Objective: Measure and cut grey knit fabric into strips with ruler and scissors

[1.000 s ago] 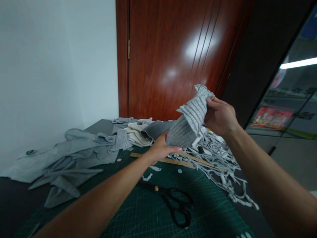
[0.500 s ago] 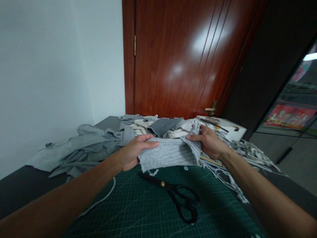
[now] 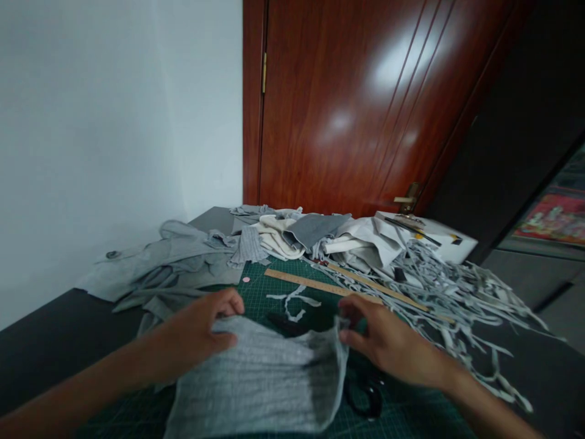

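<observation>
A piece of grey ribbed knit fabric (image 3: 260, 384) is spread between my two hands, slightly blurred, low over the cutting mat. My left hand (image 3: 201, 332) has its upper left edge between thumb and fingers. At the upper right corner, my right hand (image 3: 384, 335) pinches the cloth. Black scissors (image 3: 372, 396) lie on the green cutting mat (image 3: 406, 408), mostly covered by the fabric, with a handle loop showing beside it. Thin grey fabric scraps (image 3: 295, 299) rest just beyond the cloth.
Wooden rulers (image 3: 306, 281) lie across the far part of the mat. Grey garments (image 3: 183, 262) are heaped at left, folded cloths (image 3: 315, 235) at the back. Tangled fabric strips (image 3: 439, 292) and a white box (image 3: 439, 235) occupy the right. A brown door (image 3: 338, 110) stands behind.
Both hands have brought the grey fabric down and nearer, so it now covers much of the scissors. The rulers and scraps beyond it have come into view.
</observation>
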A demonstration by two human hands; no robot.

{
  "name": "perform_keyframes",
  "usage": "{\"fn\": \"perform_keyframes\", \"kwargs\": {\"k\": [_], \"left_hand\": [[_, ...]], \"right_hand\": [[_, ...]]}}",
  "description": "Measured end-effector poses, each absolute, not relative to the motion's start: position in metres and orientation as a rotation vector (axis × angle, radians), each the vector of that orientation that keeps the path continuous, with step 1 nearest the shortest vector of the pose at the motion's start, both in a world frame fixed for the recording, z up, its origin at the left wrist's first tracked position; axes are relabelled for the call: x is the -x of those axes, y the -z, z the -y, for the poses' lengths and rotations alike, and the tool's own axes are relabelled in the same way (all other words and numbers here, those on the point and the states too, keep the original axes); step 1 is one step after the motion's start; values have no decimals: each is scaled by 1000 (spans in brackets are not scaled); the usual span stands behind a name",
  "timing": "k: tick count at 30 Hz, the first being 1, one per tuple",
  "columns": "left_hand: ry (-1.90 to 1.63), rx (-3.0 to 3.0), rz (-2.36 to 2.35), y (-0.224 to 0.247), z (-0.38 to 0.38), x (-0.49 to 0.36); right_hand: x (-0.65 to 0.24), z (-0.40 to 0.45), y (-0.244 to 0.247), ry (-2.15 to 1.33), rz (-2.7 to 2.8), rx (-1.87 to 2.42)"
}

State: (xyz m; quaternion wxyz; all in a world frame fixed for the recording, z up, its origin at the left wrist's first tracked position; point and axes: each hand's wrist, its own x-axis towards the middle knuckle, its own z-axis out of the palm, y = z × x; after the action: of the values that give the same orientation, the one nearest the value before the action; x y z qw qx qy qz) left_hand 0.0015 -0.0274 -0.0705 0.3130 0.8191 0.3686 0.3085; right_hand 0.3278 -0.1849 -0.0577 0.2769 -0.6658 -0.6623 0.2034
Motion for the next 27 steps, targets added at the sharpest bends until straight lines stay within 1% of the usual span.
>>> {"fn": "perform_keyframes", "kwargs": {"k": [2, 3, 7, 10, 11, 12, 14, 16, 18, 21, 24, 27], "left_hand": [[-801, -2431, -999, 91, 39, 4], [-781, -2556, -933, 96, 47, 5], [-621, -2920, -473, 100, 86, -1], [-568, -3130, -297, 121, 101, -6], [-627, -3200, -248, 134, 102, -8], [-791, -3270, -180, 147, 102, -10], [-808, -3372, -161, 172, 100, -12], [-809, -3400, -142, 184, 101, -15], [-792, -3408, -137, 180, 106, -15], [-730, -3412, -172, 160, 115, -15], [-768, -3418, -193, 148, 119, -13], [-836, -3445, -212, 148, 119, -13]], "right_hand": [[-326, 199, 77, -480, 1912, 1885], [-325, 204, 85, -480, 1962, 1907], [-334, 223, 98, -559, 2041, 1933], [-350, 225, 88, -618, 2044, 1958], [-353, 221, 82, -598, 2043, 1943], [-355, 213, 75, -558, 2053, 1903], [-349, 186, 61, -436, 2135, 1780], [-335, 150, 53, -294, 2181, 1677], [-318, 113, 55, -258, 2326, 1604], [-302, 73, 72, -259, 2406, 1575], [-295, 53, 83, -231, 2424, 1559], [-283, 42, 76, -182, 2406, 1516]]}}
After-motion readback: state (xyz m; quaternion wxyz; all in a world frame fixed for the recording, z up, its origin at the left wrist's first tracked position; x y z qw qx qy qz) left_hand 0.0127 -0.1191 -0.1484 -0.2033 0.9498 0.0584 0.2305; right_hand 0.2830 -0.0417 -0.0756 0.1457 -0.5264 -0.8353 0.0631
